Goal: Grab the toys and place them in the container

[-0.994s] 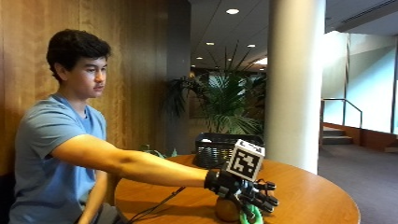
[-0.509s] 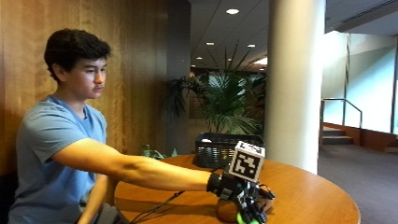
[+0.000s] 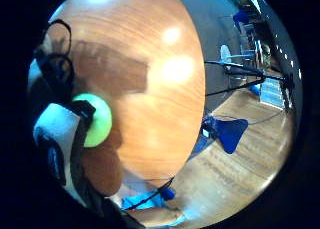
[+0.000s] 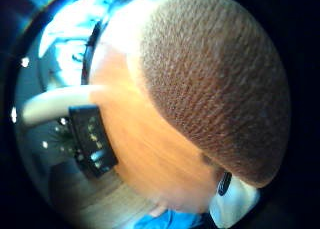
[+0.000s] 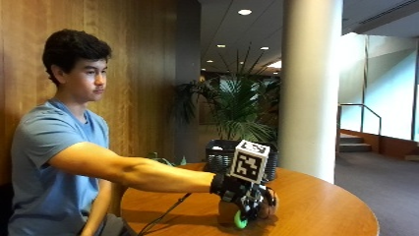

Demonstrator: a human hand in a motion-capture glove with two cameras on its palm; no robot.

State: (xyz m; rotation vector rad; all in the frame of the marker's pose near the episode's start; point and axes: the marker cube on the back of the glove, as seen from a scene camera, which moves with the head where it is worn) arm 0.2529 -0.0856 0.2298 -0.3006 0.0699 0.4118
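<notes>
The brown toy [image 5: 265,206] sits on the tabletop [image 5: 327,211] under our gloved right hand [image 5: 245,194], with its green part [image 5: 240,221] low against the wood. In the thumb side palm view the brown knitted surface fills most of the picture, so the toy is very close to the palm. In the little finger side palm view we see the green ball-shaped part [image 3: 95,120] just beside the straps of the glove, and the brown body [image 3: 102,169] next to it, both over the wooden tabletop [image 3: 150,64].

Compared with a second ago, our hand has come lower and closer around the toy; then the green part was showing more freely below the fingers, and now the fingers are curled over the brown body and hold it. We judge that the grasp is made, but the toy is not lifted yet; it seems to rest on the wood.

The dark basket [image 5: 223,157] stands behind the hand, at the far side of the tabletop, near but apart. It is probably the container, so the next step would be to lift the toy and carry it there.
</notes>
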